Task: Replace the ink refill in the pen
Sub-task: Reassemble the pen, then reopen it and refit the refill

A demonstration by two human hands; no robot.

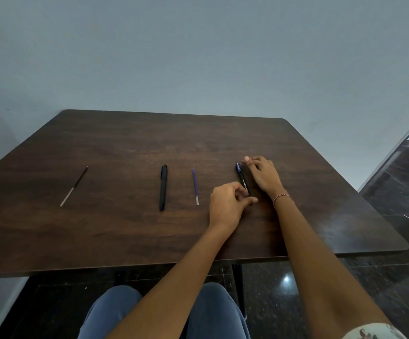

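Table: we saw a dark wood-grain table (125,133) with rounded corners, far edge against a pale blue-grey wall (198,57)
Pen in hand: pen with blue end (242,178), black barrel with white print, lay on the right part of the table, blue end pointing away from the person, both hands on it
Left hand: left hand (228,204) was at the near end of the pen with blue end, fingers curled and pinching that end, thumb stretched out to the right under it
Right hand: right hand (262,174) lay along the pen's right side, fingers held close together, tips meeting at the blue end; we could not tell if they pinched it or only touched it
Wrist: red and white thread bracelet (283,197) on the right wrist
Blue refill: blue refill (195,187) lay flat just left of the hands, tip pointing away, clear near end, touching nothing
Black pen: black pen (163,187), capped, lay left of the blue refill, roughly parallel to it
Black refill: black refill (74,186) with a pale near end lay well apart on the left side, slanted
Below table: blue trousers (110,311) at the lower edge, dark glossy floor (399,182) on the right
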